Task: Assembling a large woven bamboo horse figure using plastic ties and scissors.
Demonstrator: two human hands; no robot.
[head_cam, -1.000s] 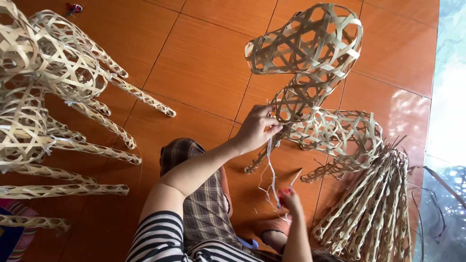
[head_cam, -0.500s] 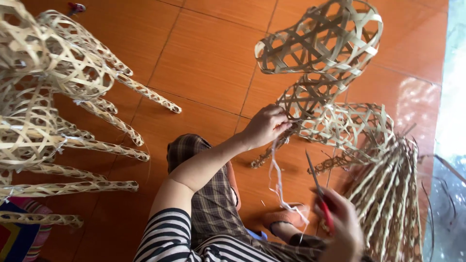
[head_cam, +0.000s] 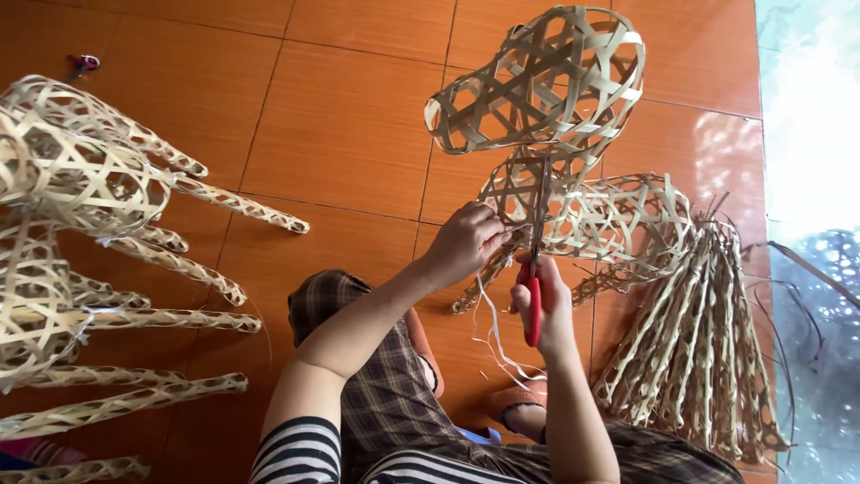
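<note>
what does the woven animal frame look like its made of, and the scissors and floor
Woven frame: flat pale strips in an open lattice, matte, likely bamboo or rattan. Scissors in the right hand: glossy red handles, probably plastic, and thin dark blades, seemingly metal. Floor: orange-brown tiles with grout lines and sheen, probably glazed ceramic.

Orange tiled floor (head_cam: 358, 134), woven bamboo frames (head_cam: 81, 269), strip bundle (head_cam: 699, 350)

Finished woven bamboo figures (head_cam: 81, 233), orange tiles (head_cam: 340, 134)
</note>
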